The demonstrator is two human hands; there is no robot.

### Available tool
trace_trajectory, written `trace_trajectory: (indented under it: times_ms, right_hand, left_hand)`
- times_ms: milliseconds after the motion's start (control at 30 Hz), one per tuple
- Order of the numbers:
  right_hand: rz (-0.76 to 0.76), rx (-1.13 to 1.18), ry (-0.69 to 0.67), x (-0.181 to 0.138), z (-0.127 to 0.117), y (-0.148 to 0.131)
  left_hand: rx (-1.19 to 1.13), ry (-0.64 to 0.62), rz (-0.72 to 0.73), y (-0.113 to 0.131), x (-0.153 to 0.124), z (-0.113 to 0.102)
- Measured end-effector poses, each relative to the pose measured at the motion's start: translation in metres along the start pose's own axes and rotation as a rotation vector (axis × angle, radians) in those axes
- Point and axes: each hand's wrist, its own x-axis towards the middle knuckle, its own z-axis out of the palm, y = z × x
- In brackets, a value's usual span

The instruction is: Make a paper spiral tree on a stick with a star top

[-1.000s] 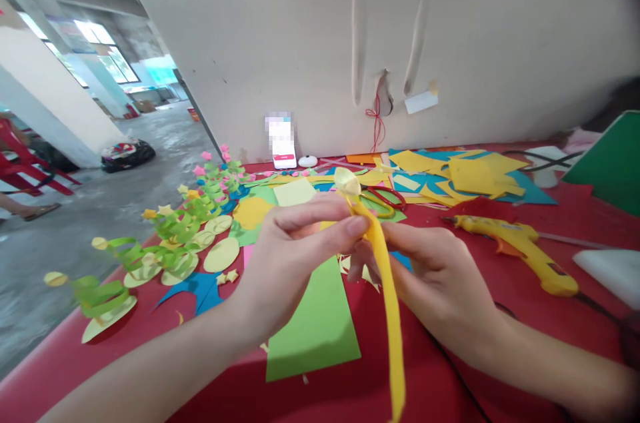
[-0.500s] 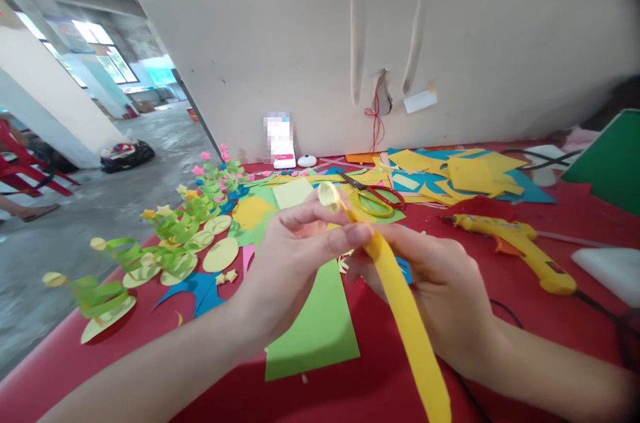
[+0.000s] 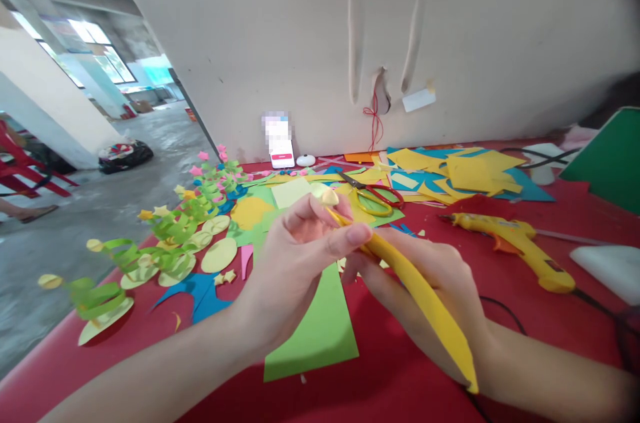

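Note:
My left hand [image 3: 300, 250] pinches a long yellow paper strip [image 3: 430, 296] near its upper end, thumb pressed on top. A small pale yellow curled piece [image 3: 328, 198] shows at that end above my fingers. My right hand [image 3: 435, 276] is closed on the same strip just beside the left thumb, and the strip's loose end runs over it toward me. Beneath the hands lies a light green paper sheet [image 3: 320, 330]. Scissors [image 3: 373, 198] with red and yellow handles lie behind the hands.
A yellow glue gun [image 3: 520, 246] lies at the right. Finished green paper spirals on pale ovals [image 3: 103, 323] line the left edge. Blue scraps [image 3: 200, 293] and yellow paper pieces [image 3: 470, 173] are on the red table [image 3: 215, 376]. A phone [image 3: 281, 143] leans against the back board.
The loose end of the strip has swung right and lifted, lying closer over my right hand. The curled piece at its upper end has turned and dipped slightly.

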Motion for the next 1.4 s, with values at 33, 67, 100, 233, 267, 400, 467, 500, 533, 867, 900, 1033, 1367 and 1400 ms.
trace_trajectory:
  times_ms: [33,67,100,233,267,400,467,500,533,867,900,1033,1367,1400]
  right_hand:
    - [0.008,-0.012,-0.004,0.0003,-0.0004,-0.0003]
    - [0.014,-0.025,0.000,0.0008,-0.0007,-0.0009]
    - [0.012,-0.031,0.003,0.0014,-0.0011,-0.0018]
    - [0.029,0.031,0.001,0.0032,-0.0030,-0.0054]
    - [0.037,0.064,0.007,0.0034,-0.0036,-0.0059]
    - [0.115,0.152,0.019,0.0040,-0.0047,-0.0046]
    - [0.145,0.182,0.007,0.0036,-0.0044,-0.0026]
    - [0.149,0.202,0.003,0.0031,-0.0040,-0.0015]
    - [0.146,0.221,-0.005,0.0025,-0.0036,-0.0005]
    - [0.153,0.232,-0.034,0.0000,-0.0038,0.0005]
    - [0.154,0.240,-0.032,0.0003,-0.0037,0.0006]
    - [0.141,0.258,-0.005,0.0011,-0.0033,0.0007]
    - [0.105,0.083,0.034,0.0046,-0.0084,-0.0012]
    - [0.108,0.073,0.029,0.0049,-0.0092,-0.0012]
  left_hand:
    - [0.007,0.006,0.001,-0.0003,-0.0001,0.0002]
    - [0.016,0.012,0.001,-0.0005,-0.0001,0.0001]
    - [0.027,0.012,-0.001,-0.0006,-0.0001,-0.0001]
    - [0.058,-0.002,0.005,-0.0003,0.0001,-0.0016]
    - [0.055,0.001,0.013,-0.0002,0.0003,-0.0018]
    - [0.045,0.032,0.018,0.0000,0.0009,-0.0018]
    - [0.049,0.013,0.012,-0.0002,0.0013,-0.0020]
    - [0.053,-0.005,0.011,-0.0004,0.0016,-0.0024]
    - [0.054,-0.024,0.012,-0.0006,0.0019,-0.0029]
    - [0.066,-0.087,0.005,-0.0005,0.0029,-0.0053]
    - [0.066,-0.079,0.005,0.0002,0.0027,-0.0048]
    - [0.056,-0.079,0.000,0.0031,0.0028,-0.0031]
    - [0.112,-0.062,0.012,0.0045,0.0022,-0.0036]
    - [0.112,-0.070,0.014,0.0046,0.0018,-0.0038]
